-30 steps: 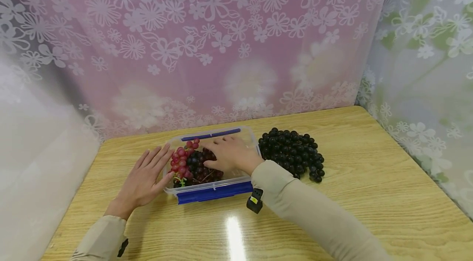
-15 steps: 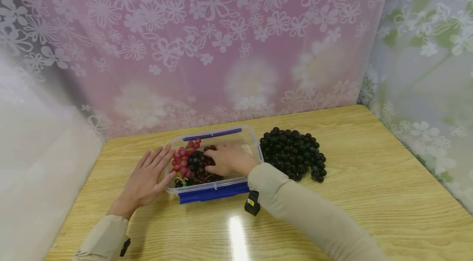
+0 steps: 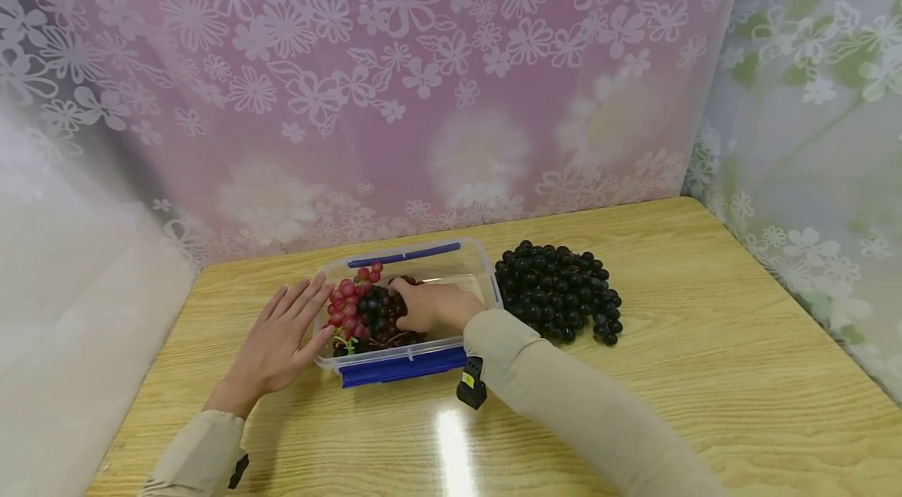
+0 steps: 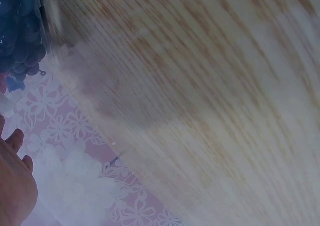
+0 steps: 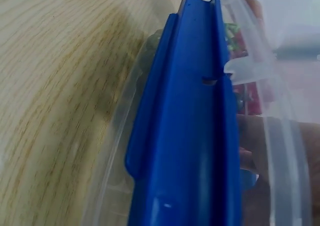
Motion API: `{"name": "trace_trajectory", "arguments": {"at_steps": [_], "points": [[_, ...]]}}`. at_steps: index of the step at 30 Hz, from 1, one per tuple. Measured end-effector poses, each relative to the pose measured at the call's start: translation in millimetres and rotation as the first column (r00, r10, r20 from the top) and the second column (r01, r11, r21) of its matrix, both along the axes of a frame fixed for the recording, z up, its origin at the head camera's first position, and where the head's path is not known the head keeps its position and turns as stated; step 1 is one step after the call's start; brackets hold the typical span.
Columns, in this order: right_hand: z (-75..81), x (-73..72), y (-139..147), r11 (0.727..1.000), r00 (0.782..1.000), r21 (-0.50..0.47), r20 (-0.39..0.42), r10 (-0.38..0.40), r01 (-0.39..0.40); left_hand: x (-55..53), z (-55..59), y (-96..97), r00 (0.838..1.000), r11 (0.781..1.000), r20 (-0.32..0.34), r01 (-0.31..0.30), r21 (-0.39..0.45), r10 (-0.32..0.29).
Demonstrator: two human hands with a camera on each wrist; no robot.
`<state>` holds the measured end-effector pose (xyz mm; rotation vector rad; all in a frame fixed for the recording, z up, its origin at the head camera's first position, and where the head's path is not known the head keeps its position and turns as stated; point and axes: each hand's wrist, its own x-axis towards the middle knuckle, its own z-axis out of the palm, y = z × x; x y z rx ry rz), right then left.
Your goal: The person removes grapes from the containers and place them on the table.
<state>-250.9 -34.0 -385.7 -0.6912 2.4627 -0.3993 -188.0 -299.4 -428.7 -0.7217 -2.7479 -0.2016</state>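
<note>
Leftmost we see one of two hands, the left hand (image 3: 271,348), its fingers straight and slightly spread along the near end of one clear container (image 3: 465,278); whether it presses the wall we cannot tell. Just right of that hand, inside the container, we count three colours of grapes: red grapes (image 3: 343,309) with a green stem (image 3: 345,343) below them, then black grapes (image 3: 372,307), then dark red grapes (image 3: 398,309) under the right hand (image 3: 440,305). Its fingers curl down over these, but the tips are hidden, so we cannot tell whether they pinch any. Two blue latches (image 3: 402,368) flank the right hand, one before it, one beyond. Right of this hand, outside, lies one black heap (image 3: 557,289) on the table (image 3: 705,309).
</note>
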Motion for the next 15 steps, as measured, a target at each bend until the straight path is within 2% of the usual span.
{"name": "trace_trajectory", "arguments": {"at_steps": [3,10,15], "points": [[-4.4,-2.1,-2.7,0.999,0.999,-0.021,-0.02,-0.032,0.032,-0.3,0.3,0.1,1.0,1.0,0.001,-0.002,-0.004,0.002],[-11.2,-1.8,-11.4,0.999,0.978,0.01,-0.205,-0.051,0.054,-0.4,-1.2,-0.3,1.0,1.0,0.0,0.0,-0.002,0.0],[-13.5,-1.2,-11.8,0.997,0.98,0.004,-0.183,-0.074,0.076,0.3,-0.9,0.2,1.0,1.0,-0.003,-0.004,-0.005,0.004]]}}
